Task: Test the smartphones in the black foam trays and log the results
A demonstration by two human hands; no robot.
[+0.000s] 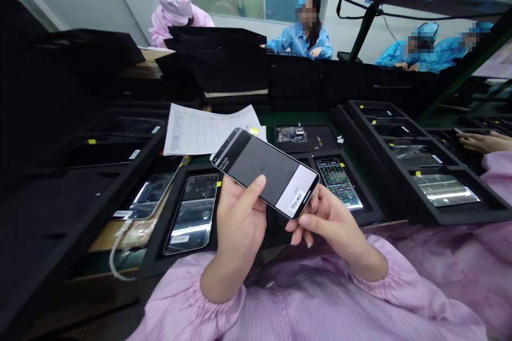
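I hold a smartphone [266, 170] tilted above the bench, its screen grey with a white band and a small barcode label at the right end. My left hand [240, 224] grips it from below, thumb resting on the screen. My right hand [326, 221] pinches the phone's lower right end with its fingertips. Both sleeves are pink. Under the phone sits a black foam tray [168, 245] holding other phones [192, 213], one of them lit with a green grid [340, 182].
A printed paper sheet [200, 130] lies behind the tray. More black trays with phones stand at right [424, 170] and left [120, 160]. A neighbour's hand [482, 142] rests at far right. Several people in blue and pink coats work across the bench.
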